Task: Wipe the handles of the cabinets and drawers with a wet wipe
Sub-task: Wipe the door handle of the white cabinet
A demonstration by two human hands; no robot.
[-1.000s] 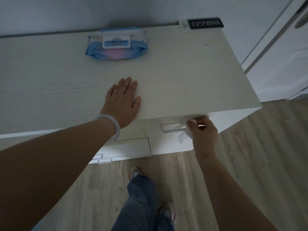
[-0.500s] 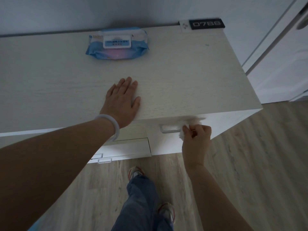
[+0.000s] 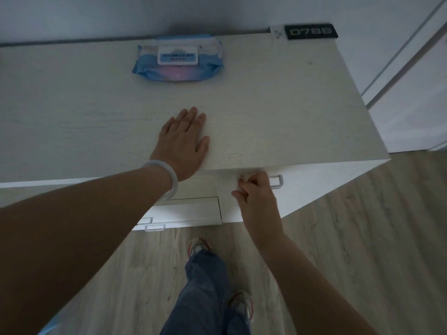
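- One handle (image 3: 275, 182) on the top right drawer (image 3: 314, 182) is being wiped; since a second ago the right hand (image 3: 256, 197) has been carried from the handle's right end to its left end, so that the right corner of the bar is now uncovered.
- The wet wipe cannot be made out clearly now; only a pale blur is seen at the curled fingers (image 3: 244, 187). The right hand is judged to be clenched round the wipe on the bar, though the grip itself is hidden.
- One full pass along this handle is judged nearly complete; the lower handles (image 3: 154, 227) remain to be treated.
- The left hand (image 3: 183, 146) has been kept flat, fingers straight, on the cabinet top (image 3: 278, 112), holding nothing.
- The handle is a thin, pale, squared loop with rounded corners.
- The cabinet top is matt, pale and faintly wood-grained.
- The wipe packet (image 3: 177, 60) is soft blue film with a rigid white lid, lying near the wall.
- A smooth pale bangle (image 3: 167, 180) is worn on the left wrist.
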